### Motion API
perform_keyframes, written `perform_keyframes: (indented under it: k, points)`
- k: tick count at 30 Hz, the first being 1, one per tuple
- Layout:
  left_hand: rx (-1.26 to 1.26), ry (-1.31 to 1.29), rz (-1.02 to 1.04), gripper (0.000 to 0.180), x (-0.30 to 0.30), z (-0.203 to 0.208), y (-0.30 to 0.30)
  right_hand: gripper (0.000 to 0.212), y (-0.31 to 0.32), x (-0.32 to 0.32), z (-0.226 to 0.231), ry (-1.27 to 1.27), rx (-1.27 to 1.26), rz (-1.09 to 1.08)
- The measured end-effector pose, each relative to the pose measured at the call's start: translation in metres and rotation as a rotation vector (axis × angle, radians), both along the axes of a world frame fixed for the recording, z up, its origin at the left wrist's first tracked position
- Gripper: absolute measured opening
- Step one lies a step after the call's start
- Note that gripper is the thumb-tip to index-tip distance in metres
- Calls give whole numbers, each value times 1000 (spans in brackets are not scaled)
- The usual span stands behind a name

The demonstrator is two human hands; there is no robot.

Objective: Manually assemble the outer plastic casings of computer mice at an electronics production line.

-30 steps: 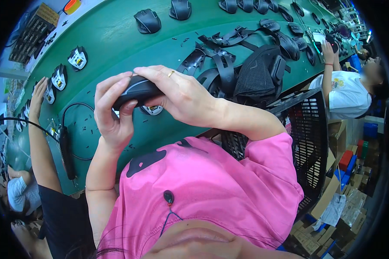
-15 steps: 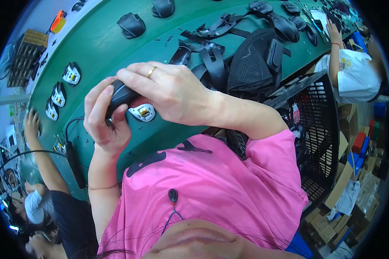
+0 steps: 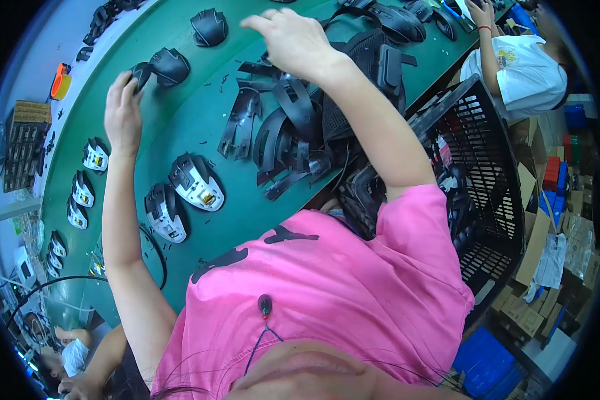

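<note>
Left hand [image 3: 122,120]: reaching forward, fingers close together, thumb opposed in a grasp.
Left forearm [image 3: 121,207]: nearly upright in view, wrist roughly in line.
Right hand [image 3: 297,43]: raised, well apart from the left, unclenched, fingers pointing leftward.
Right forearm [image 3: 373,123]: slanting up and leftward from the elbow, bare.

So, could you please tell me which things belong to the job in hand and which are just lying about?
Likely part of the work:
black mouse at the left hand
two closed black mice nearby
two open mice showing white parts

Seemingly just lying about:
orange roll
black crate
cardboard boxes
</note>
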State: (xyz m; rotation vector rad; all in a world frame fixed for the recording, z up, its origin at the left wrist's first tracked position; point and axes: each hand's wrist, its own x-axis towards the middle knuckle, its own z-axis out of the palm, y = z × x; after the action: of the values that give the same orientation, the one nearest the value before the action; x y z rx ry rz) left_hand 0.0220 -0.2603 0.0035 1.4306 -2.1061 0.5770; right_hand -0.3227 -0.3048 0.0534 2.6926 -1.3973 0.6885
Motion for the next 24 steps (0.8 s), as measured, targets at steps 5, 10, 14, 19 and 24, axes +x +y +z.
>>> perform_keyframes:
  k: [5,10,14,19,24]
  points:
    - [357,-119,186,43,67,-75,-11,42,-16,-13,-54,289,264,-44]
    - [361,4,211,47,24,-53,-5,38,-23,-20,-67,279,135,11]
    - [297,110,9,57,-42,-12,24,32,-28,-24,-58,124,-101,-26]
    - [176,300,-151,84,-115,38,60,23,13,3,2,-938,355,289]
    - [155,333,-110,91,-139,51,72,29,45,9,20,-1389,1201,696]
